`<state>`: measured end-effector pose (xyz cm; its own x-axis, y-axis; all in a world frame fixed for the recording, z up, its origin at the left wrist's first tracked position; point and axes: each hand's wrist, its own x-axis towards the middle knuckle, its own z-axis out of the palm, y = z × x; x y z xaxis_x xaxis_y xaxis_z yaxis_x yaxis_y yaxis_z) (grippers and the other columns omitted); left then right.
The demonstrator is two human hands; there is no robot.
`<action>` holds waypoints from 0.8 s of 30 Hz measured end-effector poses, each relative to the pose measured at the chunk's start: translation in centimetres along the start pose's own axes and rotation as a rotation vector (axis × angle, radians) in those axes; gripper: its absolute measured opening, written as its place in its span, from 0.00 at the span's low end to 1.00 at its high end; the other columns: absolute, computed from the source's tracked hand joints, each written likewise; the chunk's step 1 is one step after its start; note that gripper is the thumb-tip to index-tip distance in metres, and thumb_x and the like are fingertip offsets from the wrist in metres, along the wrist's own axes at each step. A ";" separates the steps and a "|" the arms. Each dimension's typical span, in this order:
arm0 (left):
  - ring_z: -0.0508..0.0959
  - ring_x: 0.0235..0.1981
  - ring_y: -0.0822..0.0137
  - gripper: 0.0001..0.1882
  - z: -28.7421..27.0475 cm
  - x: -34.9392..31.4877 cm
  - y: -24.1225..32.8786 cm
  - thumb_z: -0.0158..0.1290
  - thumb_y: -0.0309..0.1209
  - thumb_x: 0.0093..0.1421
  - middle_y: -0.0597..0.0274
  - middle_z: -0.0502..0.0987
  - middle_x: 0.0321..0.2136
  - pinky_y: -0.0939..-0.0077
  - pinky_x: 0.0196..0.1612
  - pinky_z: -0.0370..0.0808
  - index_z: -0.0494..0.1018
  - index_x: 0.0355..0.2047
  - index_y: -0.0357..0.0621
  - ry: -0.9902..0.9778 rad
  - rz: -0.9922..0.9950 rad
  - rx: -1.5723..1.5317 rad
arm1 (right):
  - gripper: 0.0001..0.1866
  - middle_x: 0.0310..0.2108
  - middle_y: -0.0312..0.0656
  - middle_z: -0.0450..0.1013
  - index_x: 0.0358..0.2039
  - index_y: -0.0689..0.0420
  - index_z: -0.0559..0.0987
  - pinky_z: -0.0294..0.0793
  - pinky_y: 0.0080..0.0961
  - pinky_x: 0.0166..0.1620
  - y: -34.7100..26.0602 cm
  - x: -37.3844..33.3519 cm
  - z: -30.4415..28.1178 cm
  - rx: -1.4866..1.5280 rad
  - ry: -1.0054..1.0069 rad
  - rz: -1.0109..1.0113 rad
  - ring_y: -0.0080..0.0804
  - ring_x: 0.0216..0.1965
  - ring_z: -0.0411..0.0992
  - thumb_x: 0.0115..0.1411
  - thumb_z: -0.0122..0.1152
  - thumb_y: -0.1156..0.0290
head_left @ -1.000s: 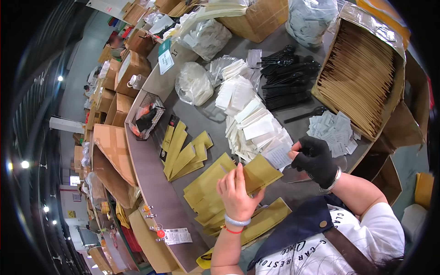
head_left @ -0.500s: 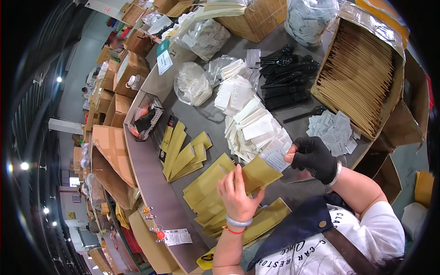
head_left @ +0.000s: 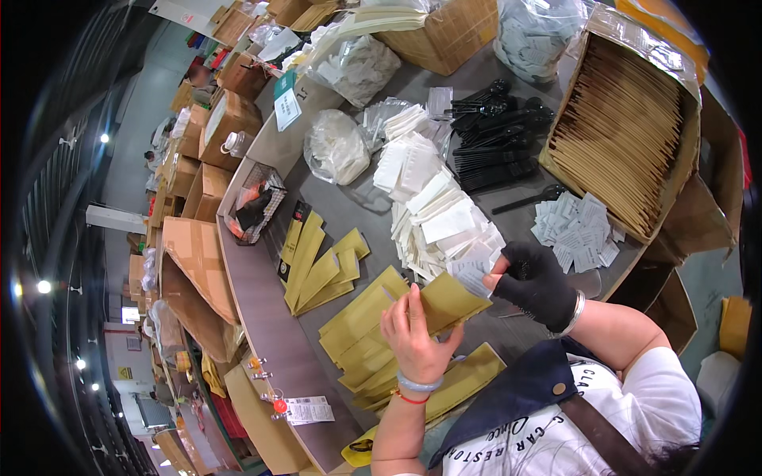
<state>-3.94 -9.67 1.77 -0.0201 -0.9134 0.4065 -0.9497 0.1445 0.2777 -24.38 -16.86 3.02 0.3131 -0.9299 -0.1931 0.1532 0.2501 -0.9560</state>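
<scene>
A: What do the hands do at this moment?

B: The left hand (head_left: 414, 333), bare with a bracelet on the wrist, grips a yellow-brown paper envelope (head_left: 448, 300) from below, fingers curled around it. It is held up in the air, above the near edge of the desk (head_left: 262, 309). The right hand (head_left: 533, 279), in a black glove, pinches a small white packet (head_left: 474, 274) between thumb and fingers, and the packet touches the top edge of the envelope.

A: How can this step be done well?

B: I think the left hand should keep the mouth of the envelope open and steady, turned toward the right hand. The packet should go in flat and straight, so it does not bend or catch on the paper edge. Releasing only when it is well inside seems safest.

A: What lies near?

B: Under the hands is a stack of flat envelopes (head_left: 361, 329) near the front edge. A heap of white packets (head_left: 440, 218) is in the middle of the desk, black plastic cutlery (head_left: 496, 147) behind it, and an open carton of envelopes (head_left: 627, 135) at the right edge.

A: What differs from one second ago?

B: Little. The gloved hand has come slightly nearer to the envelope, and the packet now meets its top edge. The left hand holds the same place
</scene>
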 end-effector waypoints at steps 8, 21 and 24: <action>0.67 0.48 0.51 0.44 0.1 -0.3 0.1 0.66 0.41 0.40 0.51 0.67 0.46 0.52 0.53 0.60 0.64 0.57 0.38 0.010 -0.026 -0.014 | 0.04 0.20 0.29 0.69 0.28 0.61 0.76 0.66 0.14 0.28 0.0 0.6 0.8 0.087 0.000 -0.072 0.13 0.25 0.66 0.52 0.64 0.77; 0.67 0.48 0.51 0.43 0.1 0.2 0.4 0.66 0.40 0.40 0.51 0.67 0.46 0.54 0.53 0.61 0.63 0.57 0.37 -0.013 -0.011 -0.036 | 0.06 0.20 0.38 0.72 0.29 0.61 0.78 0.67 0.21 0.24 -0.4 1.1 1.1 -0.409 0.222 -0.516 0.24 0.19 0.70 0.51 0.65 0.75; 0.67 0.48 0.50 0.44 0.2 0.2 0.5 0.66 0.39 0.40 0.50 0.67 0.46 0.55 0.52 0.62 0.63 0.57 0.36 -0.022 -0.018 -0.079 | 0.06 0.21 0.43 0.72 0.29 0.59 0.78 0.69 0.24 0.24 -0.7 0.8 2.0 -0.494 0.260 -0.711 0.33 0.19 0.72 0.49 0.66 0.76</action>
<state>-4.45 -9.89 1.82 -0.0108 -0.9242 0.3819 -0.9224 0.1567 0.3531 -22.40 -17.23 3.98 0.0673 -0.8672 0.4935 -0.2092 -0.4959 -0.8428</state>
